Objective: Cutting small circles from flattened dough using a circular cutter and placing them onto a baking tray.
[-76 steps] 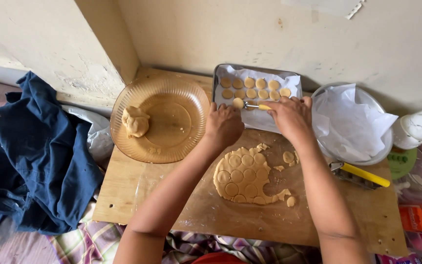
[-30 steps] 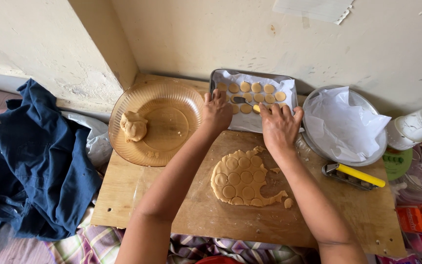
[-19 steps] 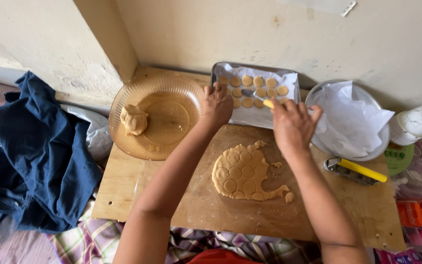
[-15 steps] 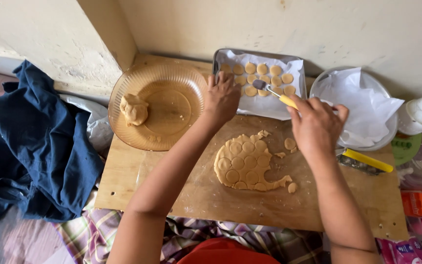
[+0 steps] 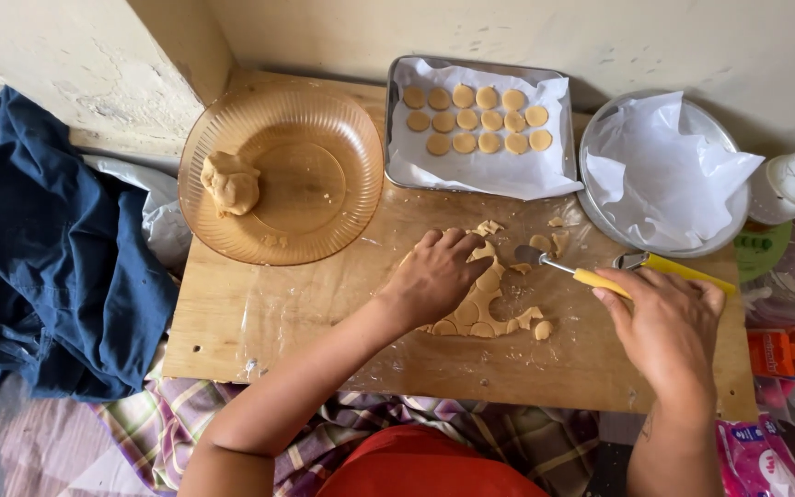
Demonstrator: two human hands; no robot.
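The rolled dough sheet lies mid-board on the wooden board, cut with rounds. Her left hand presses flat and open on it; the right hand grips a yellow-handled knife, blade just beside the dough. Beyond sits a lined tray of dough discs.

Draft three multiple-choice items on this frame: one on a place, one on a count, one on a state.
1. Where does the dough lump lie?
A. in the amber glass bowl
B. on the round lined pan
C. on the blue cloth

2. How many rows of dough rounds fill the rectangular tray?
A. one
B. three
C. five

3. What is the right hand doing?
A. resting empty
B. gripping the yellow-handled tool
C. lifting the tray

Key: 1 A, the lump sits against the bowl's left wall. 2 B, three rows show on the paper. 3 B, the fingers close on the yellow handle, while the left hand presses the rolled dough.
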